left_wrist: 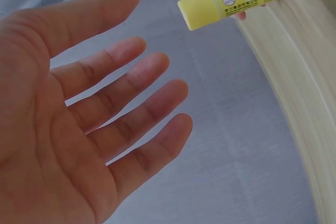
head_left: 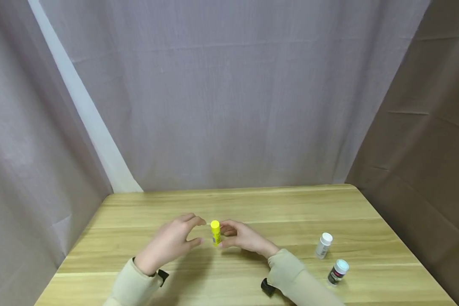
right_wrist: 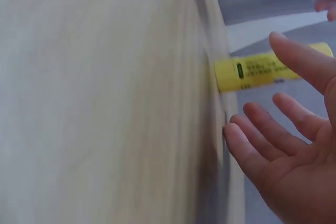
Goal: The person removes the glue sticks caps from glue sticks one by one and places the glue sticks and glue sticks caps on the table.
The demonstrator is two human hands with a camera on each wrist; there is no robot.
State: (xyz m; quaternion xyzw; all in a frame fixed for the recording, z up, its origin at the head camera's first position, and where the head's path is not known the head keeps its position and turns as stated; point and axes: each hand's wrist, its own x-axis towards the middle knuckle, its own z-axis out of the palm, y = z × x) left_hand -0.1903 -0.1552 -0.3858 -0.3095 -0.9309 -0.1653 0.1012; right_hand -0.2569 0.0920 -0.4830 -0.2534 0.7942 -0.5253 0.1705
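A yellow glue stick [head_left: 216, 233] with printed text stands upright on the wooden table, between the two hands. Its barcode side shows in the left wrist view, where the glue stick [left_wrist: 239, 1] lies beyond the fingertips. My left hand [head_left: 172, 240] is to its left, fingers spread and apart from it, palm bare. On the other side, my right hand [head_left: 246, 238] is closer, with thumb and fingers parted right at the tube. In the right wrist view the thumb overlaps the glue stick [right_wrist: 249, 73], and the fingers of the right hand [right_wrist: 299, 150] extend beside it without wrapping round.
To the right on the table [head_left: 275, 204] stand two small bottles: a clear one with a white cap [head_left: 323, 245] and a dark-labelled one with a pale blue lid [head_left: 338, 272]. Grey curtains [head_left: 229, 106] hang behind the table, and a brown one [head_left: 424, 148] at the right.
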